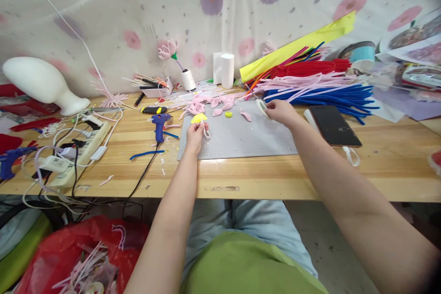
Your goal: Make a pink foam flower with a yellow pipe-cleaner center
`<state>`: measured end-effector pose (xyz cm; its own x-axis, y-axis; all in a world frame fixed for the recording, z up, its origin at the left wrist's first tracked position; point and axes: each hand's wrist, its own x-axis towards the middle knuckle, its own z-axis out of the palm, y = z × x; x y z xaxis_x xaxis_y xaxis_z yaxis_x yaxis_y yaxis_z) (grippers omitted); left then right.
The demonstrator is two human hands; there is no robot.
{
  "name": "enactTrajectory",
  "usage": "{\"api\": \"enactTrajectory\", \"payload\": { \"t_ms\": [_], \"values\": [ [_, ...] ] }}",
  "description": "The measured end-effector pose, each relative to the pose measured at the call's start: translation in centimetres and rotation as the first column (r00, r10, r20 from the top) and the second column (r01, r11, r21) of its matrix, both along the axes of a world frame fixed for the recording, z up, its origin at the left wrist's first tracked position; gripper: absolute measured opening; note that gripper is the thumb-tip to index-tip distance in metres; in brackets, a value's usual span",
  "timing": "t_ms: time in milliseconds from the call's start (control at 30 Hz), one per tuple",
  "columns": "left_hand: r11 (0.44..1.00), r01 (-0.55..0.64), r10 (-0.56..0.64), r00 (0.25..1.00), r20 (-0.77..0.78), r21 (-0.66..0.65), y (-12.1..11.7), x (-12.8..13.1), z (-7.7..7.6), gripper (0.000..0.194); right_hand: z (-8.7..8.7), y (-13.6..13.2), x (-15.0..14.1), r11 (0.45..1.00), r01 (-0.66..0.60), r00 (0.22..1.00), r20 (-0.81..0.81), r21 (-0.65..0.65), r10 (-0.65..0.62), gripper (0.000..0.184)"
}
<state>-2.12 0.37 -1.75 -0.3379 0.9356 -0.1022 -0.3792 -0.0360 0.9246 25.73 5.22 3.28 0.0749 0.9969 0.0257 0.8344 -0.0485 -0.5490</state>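
Observation:
My left hand [195, 137] pinches a small yellow piece [199, 119], and a thin white loop [206, 132] hangs at its fingertips. Whether the two are joined I cannot tell. Over the far right part of the grey cutting mat [237, 140], my right hand [279, 112] is closed on the white handle of a pair of scissors [262, 107], their dark blades pointing away from me. Between the hands lie a yellow round piece [228, 114] and a single pink petal [245, 116]. Several more pink fuzzy petals [196, 108] are heaped along the mat's far edge.
A blue glue gun [159, 126] stands left of the mat, near a utility knife [153, 110]. Blue pipe cleaners [330, 99] and pink ones are piled at the back right, behind a black phone [334, 125]. A power strip [81, 156] with tangled cables lies at left.

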Motion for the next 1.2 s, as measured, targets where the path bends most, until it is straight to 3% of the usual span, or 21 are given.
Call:
{"api": "enactTrajectory", "payload": {
  "t_ms": [67,133,200,300,433,633,700,833,1000,1200],
  "values": [
    [1.0,-0.009,0.009,1.0,0.011,0.005,0.0,0.0,0.0,0.013,0.6,-0.5,-1.1,0.989,-0.147,0.914,-0.384,-0.019,0.128,0.022],
    [1.0,-0.018,0.018,1.0,0.025,0.01,0.1,0.0,0.0,0.014,0.7,-1.1,-2.8,0.932,-0.356,0.709,-0.67,-0.068,0.222,0.023],
    [1.0,-0.028,0.027,0.999,0.036,0.013,0.1,0.0,0.0,0.015,0.3,-1.5,-4.8,0.848,-0.515,0.551,-0.807,-0.126,0.215,0.027],
    [0.998,-0.055,0.055,0.997,0.047,0.012,0.2,-0.2,0.0,0.015,-0.6,-1.6,-7.4,0.774,-0.608,0.46,-0.873,-0.177,0.161,0.033],
    [0.996,-0.091,0.091,0.994,0.056,0.006,0.4,-0.3,0.0,0.015,-1.0,-0.9,-8.6,0.678,-0.699,0.439,-0.885,-0.227,0.157,0.045],
    [0.995,-0.103,0.103,0.994,0.042,-0.006,0.5,-0.3,-0.1,0.016,0.1,-0.7,-8.7,0.413,-0.873,0.377,-0.896,-0.259,0.235,0.062],
    [0.996,-0.094,0.094,0.995,0.038,-0.002,0.4,-0.3,-0.1,0.016,0.3,-1.0,-9.0,0.366,-0.894,0.355,-0.906,-0.257,0.23,0.064],
    [0.997,-0.079,0.079,0.997,0.02,0.018,0.3,-0.3,-0.1,0.017,0.1,-1.5,-9.4,0.338,-0.914,0.31,-0.924,-0.225,0.222,0.064],
    [0.997,-0.08,0.08,0.997,-0.005,0.004,0.3,-0.3,0.0,0.017,0.0,-1.5,-9.3,0.312,-0.913,0.335,-0.919,-0.263,0.206,0.062],
    [0.998,-0.058,0.06,0.994,-0.091,0.024,0.1,-0.2,-0.1,0.014,-0.1,-1.5,-10.0,0.341,-0.904,0.332,-0.926,-0.259,0.177,0.062]
  ]
}}
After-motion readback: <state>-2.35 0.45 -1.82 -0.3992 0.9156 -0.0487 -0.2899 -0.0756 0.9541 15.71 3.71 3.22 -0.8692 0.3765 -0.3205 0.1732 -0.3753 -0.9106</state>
